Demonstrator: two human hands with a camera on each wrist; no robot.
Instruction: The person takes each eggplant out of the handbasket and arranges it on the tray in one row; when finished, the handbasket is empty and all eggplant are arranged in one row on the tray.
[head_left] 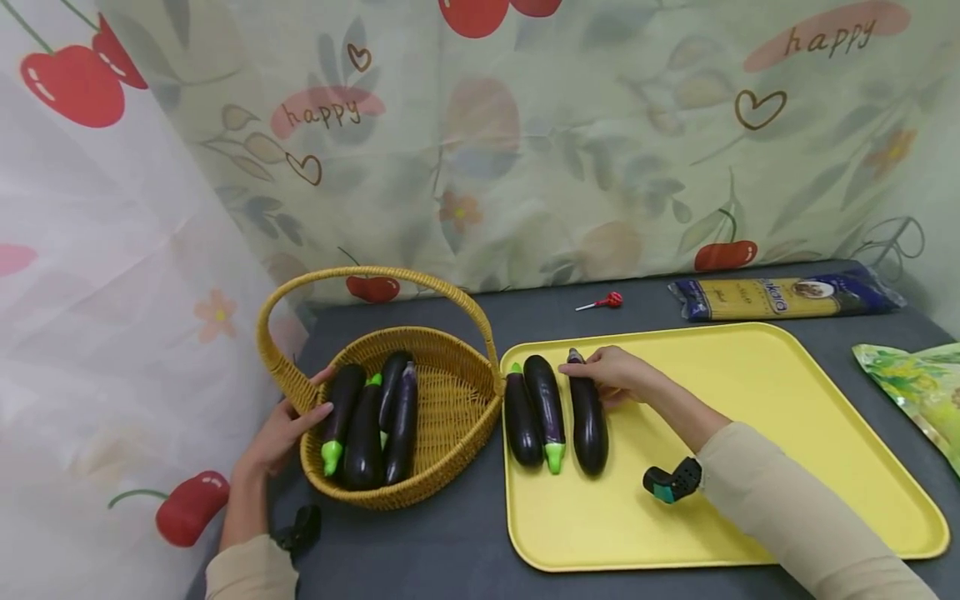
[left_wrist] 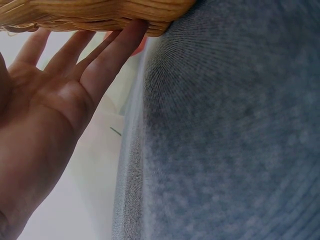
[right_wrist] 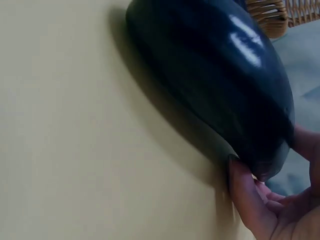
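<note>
My right hand (head_left: 618, 375) pinches a dark purple eggplant (head_left: 588, 429) near its stem end, over the left part of the yellow tray (head_left: 750, 400). In the right wrist view thumb and fingers hold the narrow end of this eggplant (right_wrist: 215, 75). Just left of it, two more eggplants (head_left: 523, 417) lie side by side on the tray. My left hand (head_left: 281, 433) holds the left side of a wicker basket (head_left: 468, 446), by the base of its handle; the left wrist view shows fingers against the woven wall (left_wrist: 100, 15). Several eggplants (head_left: 363, 442) lie in the basket's left half.
Behind the tray, a red lollipop (head_left: 613, 299) and a pack of pasta (head_left: 787, 298) lie on the dark grey table (head_left: 420, 550). A green and yellow bag (head_left: 918, 392) is at the right edge. The basket's tall handle (head_left: 375, 271) arches above it, close to the patterned curtain (head_left: 540, 167).
</note>
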